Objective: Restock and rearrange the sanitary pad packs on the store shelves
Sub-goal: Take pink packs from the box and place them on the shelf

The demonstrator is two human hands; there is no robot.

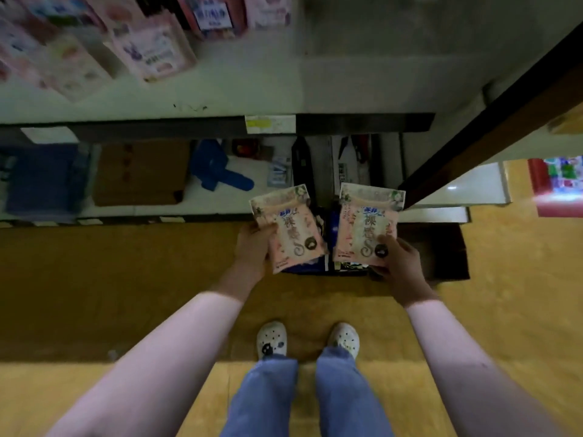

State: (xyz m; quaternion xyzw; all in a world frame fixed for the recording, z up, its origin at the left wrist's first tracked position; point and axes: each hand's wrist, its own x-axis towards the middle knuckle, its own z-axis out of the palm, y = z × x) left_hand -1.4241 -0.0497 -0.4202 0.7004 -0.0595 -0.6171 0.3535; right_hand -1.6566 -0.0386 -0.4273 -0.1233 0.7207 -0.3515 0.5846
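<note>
My left hand grips a pink sanitary pad pack by its lower left edge, thumb on the front. My right hand holds a matching pink pack by its lower right corner. Both packs hang face up over a dark box on the floor that holds more packs, mostly hidden beneath them. Several pink packs lie blurred on the white shelf at the upper left.
The lower shelf carries a brown carton, a blue bag, a blue object and dark boxes. A dark upright runs diagonally on the right. An open cardboard box stands by my right hand.
</note>
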